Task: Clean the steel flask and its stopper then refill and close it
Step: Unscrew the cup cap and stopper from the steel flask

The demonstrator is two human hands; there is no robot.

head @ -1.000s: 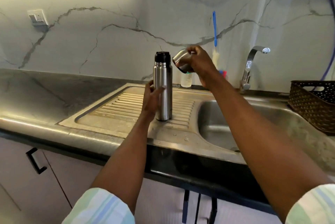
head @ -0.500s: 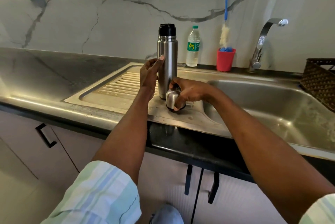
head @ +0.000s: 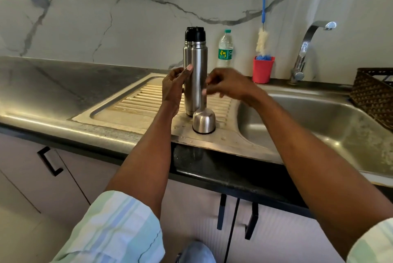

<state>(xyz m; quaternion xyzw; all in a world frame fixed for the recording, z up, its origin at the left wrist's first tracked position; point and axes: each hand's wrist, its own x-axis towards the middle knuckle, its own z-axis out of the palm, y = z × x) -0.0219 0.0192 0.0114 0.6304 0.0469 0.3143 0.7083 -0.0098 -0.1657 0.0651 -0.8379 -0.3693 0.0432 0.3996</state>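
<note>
The tall cylindrical brushed-steel flask (head: 195, 75) with its black plastic stopper (head: 195, 34) still in the neck stands upright on the ribbed steel draining board (head: 136, 103), the left hand (head: 173, 88) curled round its left side with the thumb along the wall, while the right hand (head: 227, 86) hovers just beside its right side, fingers loosely bent and blurred, holding nothing. The domed steel cup lid (head: 203, 122) sits mouth down on the surface, touching or just in front of the flask's base. Behind, a clear plastic water bottle (head: 225, 50) bears a green label whose writing is unreadable.
</note>
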